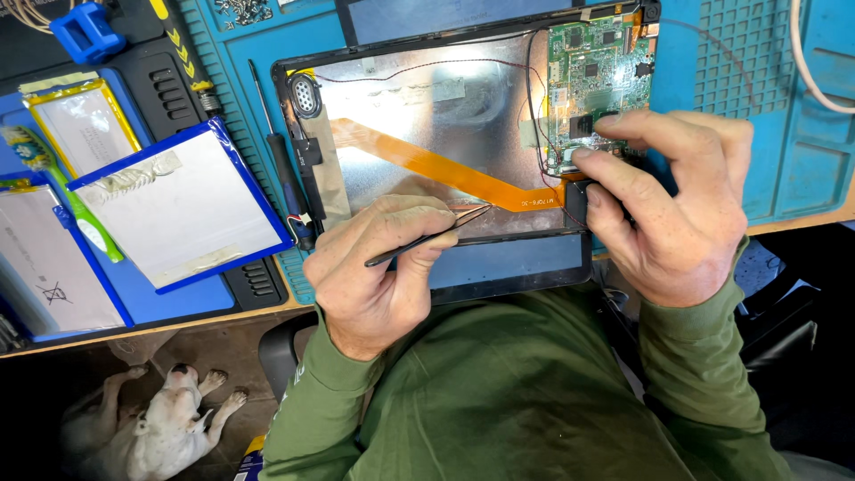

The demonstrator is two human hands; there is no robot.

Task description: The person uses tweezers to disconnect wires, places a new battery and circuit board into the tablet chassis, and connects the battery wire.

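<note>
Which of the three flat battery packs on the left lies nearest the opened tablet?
The biggest blue-edged battery pack, tilted beside the screwdriver. The yellow-edged pack and the other blue-edged pack lie farther left.

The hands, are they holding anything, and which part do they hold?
The left hand pinches black tweezers around their middle, tips free. The right hand holds nothing; its fingertips press on the green circuit board at its lower edge.

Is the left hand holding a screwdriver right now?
No. The left hand holds thin black tweezers; the screwdriver lies on the mat.
</note>
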